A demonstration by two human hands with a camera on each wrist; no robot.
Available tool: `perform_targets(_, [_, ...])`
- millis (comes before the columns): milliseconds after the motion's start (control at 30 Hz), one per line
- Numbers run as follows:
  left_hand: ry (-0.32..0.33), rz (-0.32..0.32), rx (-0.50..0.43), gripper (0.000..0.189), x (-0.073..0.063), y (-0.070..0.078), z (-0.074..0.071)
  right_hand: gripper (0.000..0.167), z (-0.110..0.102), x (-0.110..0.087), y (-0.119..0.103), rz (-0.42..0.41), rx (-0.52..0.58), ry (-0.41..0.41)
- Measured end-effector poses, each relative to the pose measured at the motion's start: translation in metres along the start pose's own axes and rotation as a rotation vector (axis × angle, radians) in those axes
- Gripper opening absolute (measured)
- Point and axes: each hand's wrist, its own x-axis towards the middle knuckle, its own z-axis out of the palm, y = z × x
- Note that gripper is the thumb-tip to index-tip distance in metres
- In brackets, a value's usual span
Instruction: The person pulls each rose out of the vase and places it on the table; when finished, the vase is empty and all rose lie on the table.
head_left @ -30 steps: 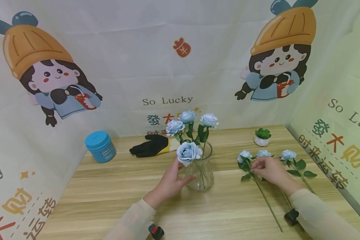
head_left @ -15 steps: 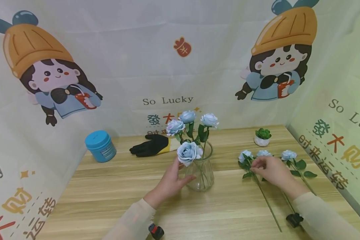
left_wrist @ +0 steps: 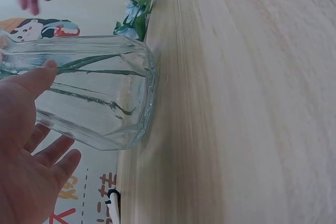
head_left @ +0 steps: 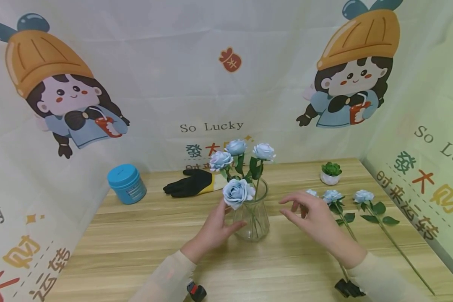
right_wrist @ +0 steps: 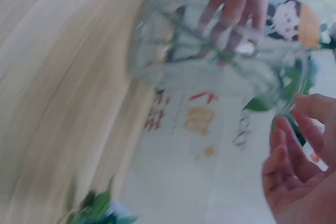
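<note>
A clear glass vase stands upright mid-table with several light blue roses in it. My left hand holds the vase from its left side. In the left wrist view the thumb lies across the glass, the other fingers around its far side. To the right of the vase, my right hand hovers with thumb and fingers apart, holding nothing. Beyond it lie loose blue roses: a middle one, a right one, and a left one mostly hidden by the hand.
A blue lidded tub stands at the back left. Beside it lies a black and yellow glove, partly behind the vase. A small potted succulent sits at the back right. Printed cloth walls border the wooden table.
My right hand has left the leftmost loose rose and moved left toward the vase, its fingers spreading apart. The left hand and vase have stayed in place.
</note>
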Motion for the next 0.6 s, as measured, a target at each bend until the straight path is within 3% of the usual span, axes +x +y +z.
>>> perform_targets(100, [0.006, 0.000, -0.002, 0.087, 0.000, 0.001, 0.001, 0.026, 0.007, 0.004, -0.011, -0.121, 0.020, 0.089])
perform_targets(200, [0.013, 0.009, -0.005, 0.087, 0.001, 0.001, 0.001, 0.026, 0.011, 0.010, -0.021, -0.170, 0.061, 0.139])
perform_targets(333, [0.018, 0.026, 0.000, 0.088, 0.000, 0.001, 0.001, 0.024, 0.017, 0.017, -0.030, -0.181, 0.096, 0.121])
perform_targets(600, [0.013, 0.034, 0.005, 0.088, 0.000, 0.001, 0.000, 0.020, 0.036, 0.030, -0.033, -0.314, 0.068, 0.103])
